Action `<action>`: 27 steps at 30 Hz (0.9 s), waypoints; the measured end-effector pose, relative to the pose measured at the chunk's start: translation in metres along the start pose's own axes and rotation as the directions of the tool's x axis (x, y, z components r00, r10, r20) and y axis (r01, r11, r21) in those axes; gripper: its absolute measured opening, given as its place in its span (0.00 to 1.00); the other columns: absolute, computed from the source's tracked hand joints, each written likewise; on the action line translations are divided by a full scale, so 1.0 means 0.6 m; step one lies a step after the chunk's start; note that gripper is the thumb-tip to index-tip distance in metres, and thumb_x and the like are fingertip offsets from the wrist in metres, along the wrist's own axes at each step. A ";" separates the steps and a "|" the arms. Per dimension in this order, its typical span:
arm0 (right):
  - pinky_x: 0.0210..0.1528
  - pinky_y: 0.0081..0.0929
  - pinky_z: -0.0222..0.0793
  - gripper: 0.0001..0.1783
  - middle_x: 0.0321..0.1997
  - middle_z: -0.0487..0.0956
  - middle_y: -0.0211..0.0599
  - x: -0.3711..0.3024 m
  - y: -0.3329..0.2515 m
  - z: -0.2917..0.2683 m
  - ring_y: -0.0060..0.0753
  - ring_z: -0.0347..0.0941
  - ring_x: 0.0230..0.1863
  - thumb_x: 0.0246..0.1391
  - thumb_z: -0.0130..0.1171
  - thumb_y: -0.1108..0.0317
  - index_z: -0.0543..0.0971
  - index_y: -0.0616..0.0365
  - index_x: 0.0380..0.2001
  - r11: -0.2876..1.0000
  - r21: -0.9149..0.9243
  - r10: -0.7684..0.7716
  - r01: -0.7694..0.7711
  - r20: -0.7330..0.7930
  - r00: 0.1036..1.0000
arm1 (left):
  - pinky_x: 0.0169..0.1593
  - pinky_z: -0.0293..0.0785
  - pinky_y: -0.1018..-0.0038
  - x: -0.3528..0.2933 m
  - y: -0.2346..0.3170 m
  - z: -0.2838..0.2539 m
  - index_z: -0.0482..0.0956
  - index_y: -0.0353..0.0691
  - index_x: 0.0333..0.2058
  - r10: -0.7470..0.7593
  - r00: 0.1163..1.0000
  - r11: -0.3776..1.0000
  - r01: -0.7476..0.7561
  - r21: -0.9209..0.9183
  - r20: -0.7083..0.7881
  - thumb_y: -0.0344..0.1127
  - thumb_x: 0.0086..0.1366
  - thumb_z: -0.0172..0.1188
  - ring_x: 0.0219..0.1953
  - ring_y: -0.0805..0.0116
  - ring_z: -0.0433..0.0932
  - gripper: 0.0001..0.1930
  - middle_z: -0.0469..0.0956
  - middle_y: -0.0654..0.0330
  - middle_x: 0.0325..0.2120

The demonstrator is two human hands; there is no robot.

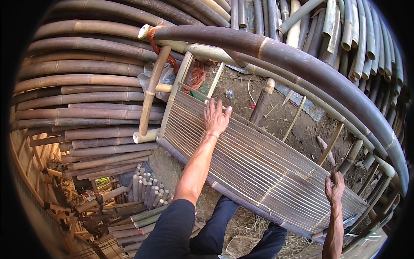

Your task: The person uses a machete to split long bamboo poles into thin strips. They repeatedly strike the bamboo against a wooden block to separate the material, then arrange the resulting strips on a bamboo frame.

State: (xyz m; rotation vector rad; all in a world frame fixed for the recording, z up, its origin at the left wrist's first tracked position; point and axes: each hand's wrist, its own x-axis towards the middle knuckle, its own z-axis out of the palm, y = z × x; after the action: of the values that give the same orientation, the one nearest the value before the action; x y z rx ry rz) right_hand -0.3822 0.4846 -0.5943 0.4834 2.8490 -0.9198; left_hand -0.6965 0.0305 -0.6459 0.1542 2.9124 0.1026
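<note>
A bench-like bamboo frame lies before me, its seat made of many thin, parallel bamboo slats. My left hand rests on the far side of the slats near their left end, fingers stretched and thumb apart. Toward the right end, my right hand is at the far slat edge. Its fingers are bent and the thumb stands off from them; no held object shows. A thick dark bamboo pole curves across the far side of the frame. Thin uprights stand between the slats and the far poles.
Stacked bamboo poles fill the left, with more poles at the far right. Orange twine and a clear plastic bag lie by the frame's left end. Short cut bamboo pieces stand at lower left. Bare soil shows behind the slats.
</note>
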 end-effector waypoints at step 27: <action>0.60 0.52 0.56 0.35 0.51 0.71 0.47 -0.011 0.049 0.097 0.49 0.66 0.56 0.48 0.61 0.46 0.70 0.60 0.53 0.927 -0.325 0.289 -0.189 0.294 0.911 | 0.70 0.46 0.54 -0.141 0.267 0.061 0.63 0.34 0.62 0.524 0.771 0.848 -0.511 -0.140 0.361 0.50 0.64 0.56 0.70 0.49 0.50 0.34 0.55 0.45 0.66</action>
State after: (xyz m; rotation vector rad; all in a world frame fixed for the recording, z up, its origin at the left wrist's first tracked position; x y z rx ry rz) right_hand -0.3656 0.4713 -0.6564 0.5649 2.4797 -0.4729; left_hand -0.5908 0.1820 -0.6500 0.8723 2.3892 0.1868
